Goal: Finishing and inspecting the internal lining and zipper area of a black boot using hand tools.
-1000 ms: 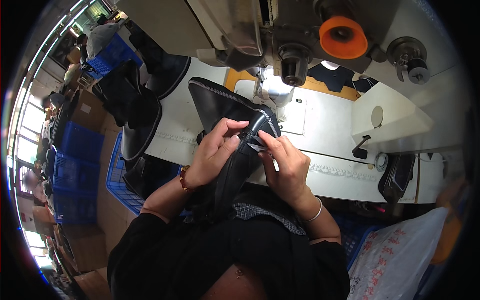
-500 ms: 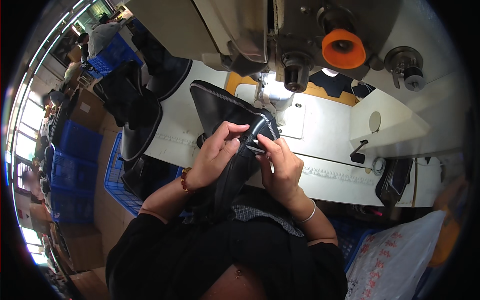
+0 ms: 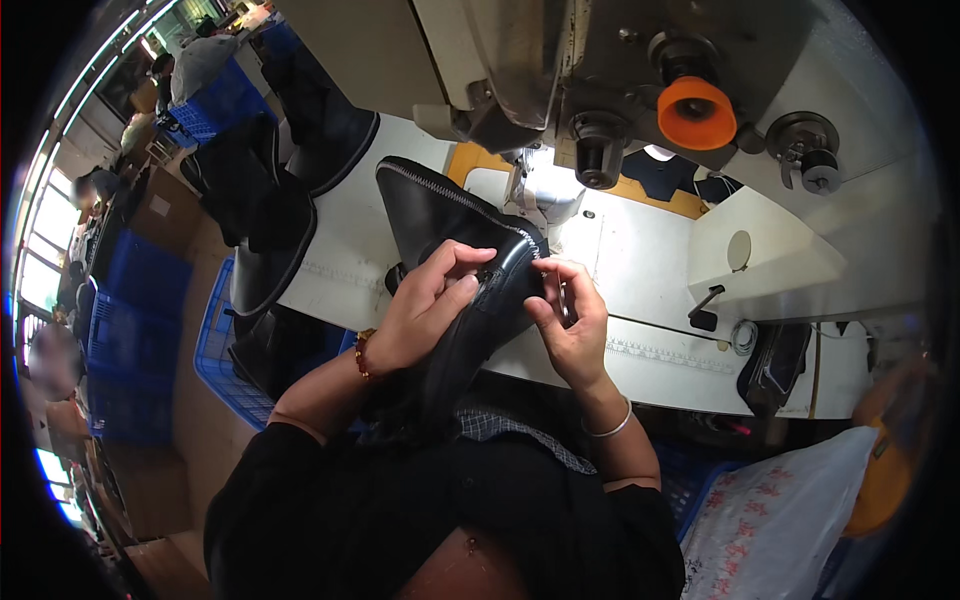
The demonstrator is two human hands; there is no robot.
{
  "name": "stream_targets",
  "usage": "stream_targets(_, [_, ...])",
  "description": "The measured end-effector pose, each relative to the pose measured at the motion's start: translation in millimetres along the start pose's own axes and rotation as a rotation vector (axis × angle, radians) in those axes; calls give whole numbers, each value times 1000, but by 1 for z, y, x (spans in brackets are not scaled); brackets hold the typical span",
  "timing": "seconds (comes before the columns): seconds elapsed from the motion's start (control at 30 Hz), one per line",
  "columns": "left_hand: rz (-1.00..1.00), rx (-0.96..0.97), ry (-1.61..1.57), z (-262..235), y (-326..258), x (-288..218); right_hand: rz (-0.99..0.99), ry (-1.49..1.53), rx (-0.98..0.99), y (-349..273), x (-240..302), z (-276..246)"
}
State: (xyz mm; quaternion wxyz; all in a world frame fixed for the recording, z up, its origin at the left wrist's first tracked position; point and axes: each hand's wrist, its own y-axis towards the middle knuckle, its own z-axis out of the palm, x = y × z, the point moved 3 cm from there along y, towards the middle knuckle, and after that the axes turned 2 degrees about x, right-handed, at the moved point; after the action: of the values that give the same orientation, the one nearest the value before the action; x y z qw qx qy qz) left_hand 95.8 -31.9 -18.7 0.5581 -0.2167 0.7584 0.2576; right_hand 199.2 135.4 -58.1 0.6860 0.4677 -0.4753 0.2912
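Note:
A black leather boot upper with pale zigzag stitching along its edge lies partly on the sewing machine's bed, its lower part draping toward my lap. My left hand is closed on its seam, thumb and fingers pinching the leather. Just right of that seam is my right hand, fingers curled round small metal thread snips, mostly hidden in the palm. Its fingertips are close to the stitched edge; whether they touch it I cannot tell.
The sewing machine head with an orange knob overhangs the white table. More black boot uppers are piled at left above a blue crate. A white plastic bag stands at lower right.
My right hand has drawn back to the right from the seam, and the snips' blades no longer show against the leather. My left hand keeps its pinch.

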Motion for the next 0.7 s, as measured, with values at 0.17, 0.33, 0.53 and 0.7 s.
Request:
stream_targets(0.17, [39,0,36,1,0,3,-227,-304,33,7,11,17])
stream_targets(0.33, [42,-8,-17,2,-1,0,-405,-435,40,7,18,27])
stream_targets(0.53, [-42,4,-20,-5,-2,2,-362,-393,44,0,25,21])
stream_targets(0.7, [40,-22,52,-6,-1,-7,-202,-493,-99,-13,24,16])
